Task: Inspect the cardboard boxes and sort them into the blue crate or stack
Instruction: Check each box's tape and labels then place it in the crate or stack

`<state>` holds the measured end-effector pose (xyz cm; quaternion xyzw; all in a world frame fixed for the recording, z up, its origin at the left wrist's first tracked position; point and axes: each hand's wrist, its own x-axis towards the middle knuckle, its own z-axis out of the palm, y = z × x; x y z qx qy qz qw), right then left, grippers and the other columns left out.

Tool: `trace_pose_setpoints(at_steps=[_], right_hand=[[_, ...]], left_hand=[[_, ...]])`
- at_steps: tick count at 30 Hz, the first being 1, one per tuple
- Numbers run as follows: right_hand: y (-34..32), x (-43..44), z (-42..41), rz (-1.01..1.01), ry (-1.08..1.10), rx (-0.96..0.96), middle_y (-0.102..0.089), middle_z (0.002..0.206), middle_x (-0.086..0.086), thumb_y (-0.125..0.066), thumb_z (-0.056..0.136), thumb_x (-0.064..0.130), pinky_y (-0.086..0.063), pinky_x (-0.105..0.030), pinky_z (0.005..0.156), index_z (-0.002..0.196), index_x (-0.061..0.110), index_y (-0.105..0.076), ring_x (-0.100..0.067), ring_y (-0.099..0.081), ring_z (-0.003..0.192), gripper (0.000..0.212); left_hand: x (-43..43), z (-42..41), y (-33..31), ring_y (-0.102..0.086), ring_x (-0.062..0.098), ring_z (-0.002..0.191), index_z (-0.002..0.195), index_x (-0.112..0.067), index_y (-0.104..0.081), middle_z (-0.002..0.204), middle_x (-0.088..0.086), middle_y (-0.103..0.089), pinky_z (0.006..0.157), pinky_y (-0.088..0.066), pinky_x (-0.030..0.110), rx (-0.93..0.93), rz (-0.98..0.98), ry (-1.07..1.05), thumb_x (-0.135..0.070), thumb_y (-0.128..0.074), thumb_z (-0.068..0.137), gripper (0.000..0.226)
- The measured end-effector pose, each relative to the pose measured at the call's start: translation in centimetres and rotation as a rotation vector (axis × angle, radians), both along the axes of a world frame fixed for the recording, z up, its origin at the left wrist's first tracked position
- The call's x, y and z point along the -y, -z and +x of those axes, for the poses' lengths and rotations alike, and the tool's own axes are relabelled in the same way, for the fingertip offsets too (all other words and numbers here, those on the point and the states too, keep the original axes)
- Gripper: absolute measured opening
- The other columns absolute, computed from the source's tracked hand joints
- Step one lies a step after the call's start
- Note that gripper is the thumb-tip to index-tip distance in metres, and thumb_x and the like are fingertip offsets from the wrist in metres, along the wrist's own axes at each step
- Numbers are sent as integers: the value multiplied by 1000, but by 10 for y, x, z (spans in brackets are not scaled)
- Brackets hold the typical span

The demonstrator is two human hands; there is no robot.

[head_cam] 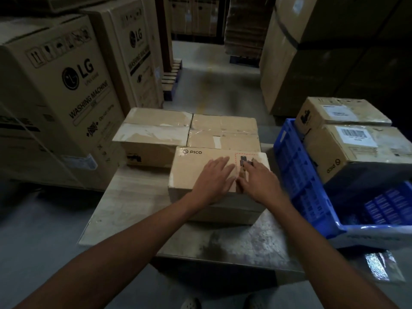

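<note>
A cardboard box marked PICO (191,168) lies nearest me on the low table (124,204). My left hand (214,178) rests flat on its top with straight fingers. Beside it, my right hand (259,178) lies on the same top with fingers stretched toward a printed red-dashed label. Two taped boxes sit behind it: one at the left (153,132), one at the right (223,132). The blue crate (298,175) stands to the right and holds two boxes, a near one (356,150) and a far one (341,112).
Tall LG washing machine cartons (60,97) line the left side. Large dark cartons (323,63) rise at the right rear. An aisle of concrete floor (211,85) runs between them, with pallets (171,79) along it. A shiny plastic wrapper (383,266) lies on the floor at lower right.
</note>
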<state>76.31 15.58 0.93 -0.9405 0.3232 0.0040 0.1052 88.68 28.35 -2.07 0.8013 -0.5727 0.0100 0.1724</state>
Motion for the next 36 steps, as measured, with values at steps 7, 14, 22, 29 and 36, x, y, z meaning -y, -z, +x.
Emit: trace_pose_setpoints(at_steps=[7,14,22,29,36], right_hand=[[23,-26,-24,-74,-6,100,-30,163,-11,-28,108,45,-19,-44,122,153,23,-36,-26,-22,153,51],[2,-24,-24,-78,-27,78,-43,151,-6,-42,104,46,-34,-45,113,142,26,-48,-23,-38,140,44],[5,1,8,318,312,127,7,167,-17,-58,94,54,-20,-60,118,159,28,-17,-41,-4,153,82],[19,-12,-6,189,397,248,-19,160,-11,-58,93,54,-36,-58,111,158,28,-22,-36,-31,141,79],[30,-38,-28,72,431,478,-32,146,-11,-59,89,58,-50,-50,96,149,27,-33,-29,-43,124,72]], left_hand=[[-3,-14,9,-11,25,154,156,-25,-27,166,8,-16,123,-9,45,28,166,-55,-47,-22,107,54],[-9,2,-3,-3,27,154,156,-28,-25,168,8,-8,123,-6,50,-61,226,-28,-52,-36,103,59],[-30,71,-13,-6,40,152,157,-23,-19,166,14,-6,117,-15,65,-322,103,-608,-67,-51,91,85],[-48,65,-12,-48,38,129,157,-33,-19,150,19,-34,97,-45,44,-566,-134,-662,-70,-55,88,86],[-69,48,-11,-50,22,97,143,-32,-40,123,11,-42,77,-43,33,-436,-227,-626,-62,-48,95,58]])
